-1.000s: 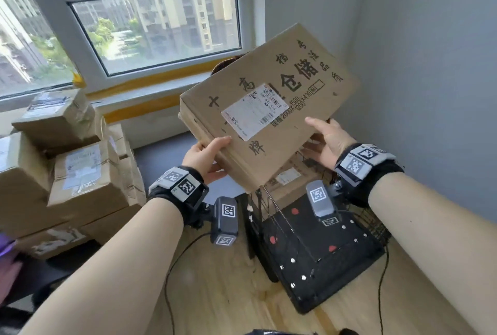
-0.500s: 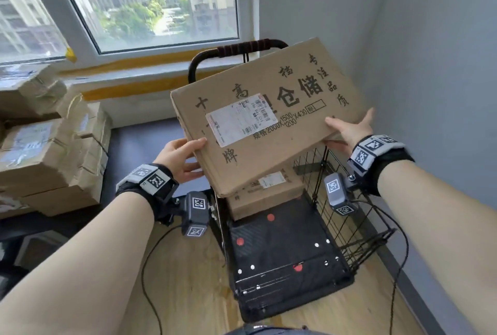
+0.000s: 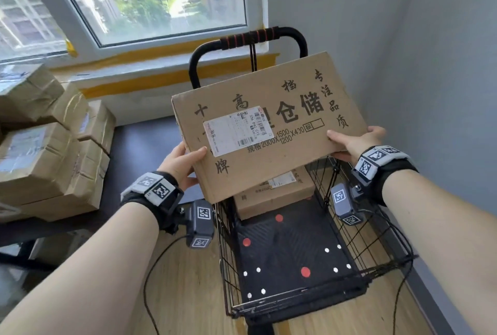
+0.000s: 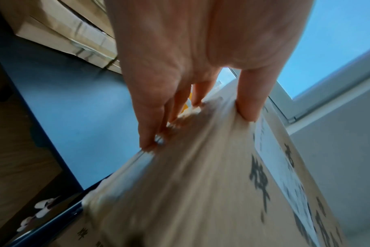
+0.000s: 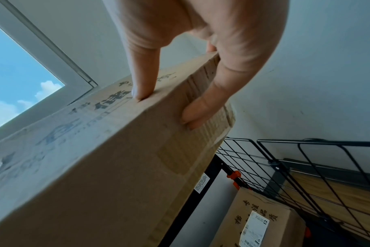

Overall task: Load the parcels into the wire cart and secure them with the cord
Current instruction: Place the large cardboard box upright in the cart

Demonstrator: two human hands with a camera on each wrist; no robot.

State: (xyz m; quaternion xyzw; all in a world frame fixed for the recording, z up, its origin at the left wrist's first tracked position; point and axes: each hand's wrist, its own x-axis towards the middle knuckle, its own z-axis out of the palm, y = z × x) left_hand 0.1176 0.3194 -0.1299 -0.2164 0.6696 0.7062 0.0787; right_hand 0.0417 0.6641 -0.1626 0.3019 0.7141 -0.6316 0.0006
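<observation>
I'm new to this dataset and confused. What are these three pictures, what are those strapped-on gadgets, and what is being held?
No robot here: a person works bare-handed. The head picture looks down from a head-worn camera; the other two come from the cameras strapped at each wrist, looking along the fingers. The left hand and right hand grip opposite ends of a flat cardboard parcel, held tilted above a black wire cart. Another parcel already lies inside the cart. More parcels are stacked on a dark table to the left.
</observation>
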